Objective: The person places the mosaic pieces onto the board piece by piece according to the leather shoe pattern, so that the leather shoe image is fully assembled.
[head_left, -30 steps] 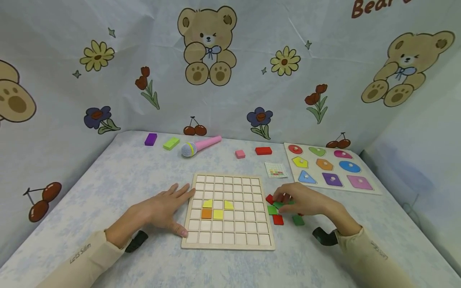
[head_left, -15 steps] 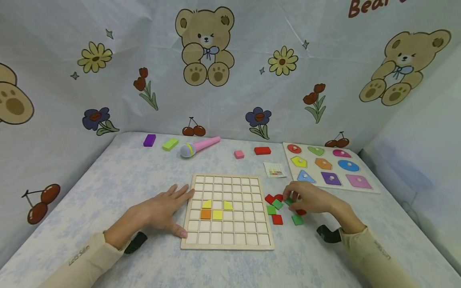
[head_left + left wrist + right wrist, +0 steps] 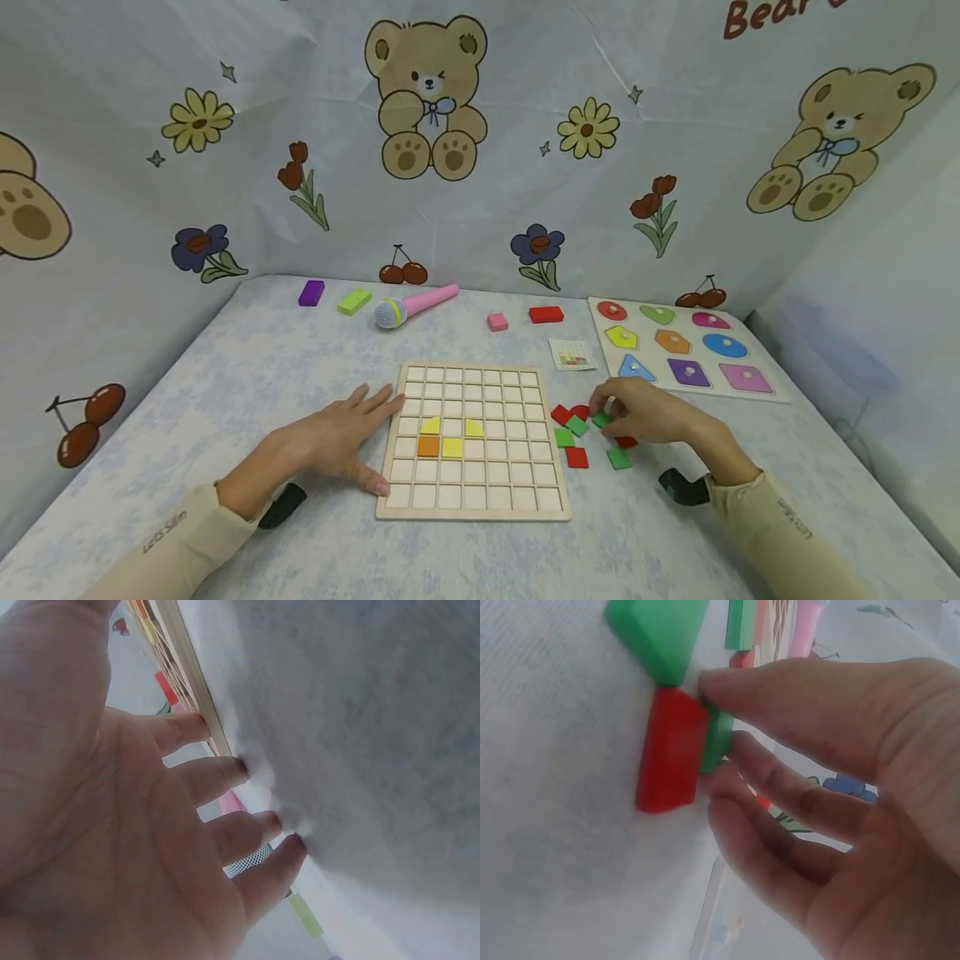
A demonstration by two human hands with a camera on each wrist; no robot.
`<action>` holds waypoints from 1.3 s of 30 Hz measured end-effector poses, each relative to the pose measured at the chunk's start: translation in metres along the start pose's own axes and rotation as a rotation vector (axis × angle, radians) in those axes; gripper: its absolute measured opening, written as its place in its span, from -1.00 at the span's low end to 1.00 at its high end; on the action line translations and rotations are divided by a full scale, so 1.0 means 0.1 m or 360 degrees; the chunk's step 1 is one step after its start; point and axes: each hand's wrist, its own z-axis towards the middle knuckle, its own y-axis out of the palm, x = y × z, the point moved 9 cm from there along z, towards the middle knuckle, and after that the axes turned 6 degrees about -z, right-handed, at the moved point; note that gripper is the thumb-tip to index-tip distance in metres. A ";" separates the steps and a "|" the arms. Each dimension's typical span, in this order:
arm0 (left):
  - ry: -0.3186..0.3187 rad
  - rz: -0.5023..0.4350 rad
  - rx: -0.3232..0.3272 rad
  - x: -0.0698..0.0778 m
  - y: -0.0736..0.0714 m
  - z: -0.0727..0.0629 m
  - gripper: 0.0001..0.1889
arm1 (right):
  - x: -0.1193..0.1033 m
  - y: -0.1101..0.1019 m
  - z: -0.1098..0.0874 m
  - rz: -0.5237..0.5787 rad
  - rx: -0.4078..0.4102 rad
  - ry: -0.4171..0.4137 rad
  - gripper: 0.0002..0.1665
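Observation:
My left hand (image 3: 341, 437) lies spread at the left edge of a wooden grid board (image 3: 472, 515). Its thumb and index finger touch the frame, while other fingertips rest on the cloth in the left wrist view. Set in the grid are an orange square tile (image 3: 428, 447), a yellow square tile (image 3: 452, 448) and two yellow tiles with a slanted side, one of them a yellow corner-cut tile (image 3: 474, 428). Right of the board, my right hand (image 3: 648, 410) pinches a green tile (image 3: 718, 733) between thumb and fingers. A red tile (image 3: 671, 754) lies close beside it.
Several loose tiles surround the right hand, including a red tile (image 3: 577, 457) and a green tile (image 3: 618, 458). Behind are a pattern card (image 3: 572, 355), a knobbed shape puzzle (image 3: 652, 348), a pink toy microphone (image 3: 416, 306), a red block (image 3: 546, 314) and other small blocks.
My right hand has shifted slightly right among the loose tiles, uncovering red and green ones, and has since stayed nearly still. The left hand has kept its place at the board.

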 end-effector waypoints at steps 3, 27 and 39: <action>0.0000 -0.0009 -0.0010 0.00 0.01 0.00 0.30 | -0.02 -0.01 0.00 -0.0009 0.0012 -0.0006 -0.74; -0.0009 0.0039 0.0001 0.01 -0.01 0.00 0.28 | -2.04 0.38 0.43 -0.0292 -0.0154 -0.0930 -0.82; 0.0002 0.0031 0.0017 0.01 -0.02 -0.02 0.28 | -2.59 0.72 0.43 -0.0484 -0.0247 -0.1203 -0.85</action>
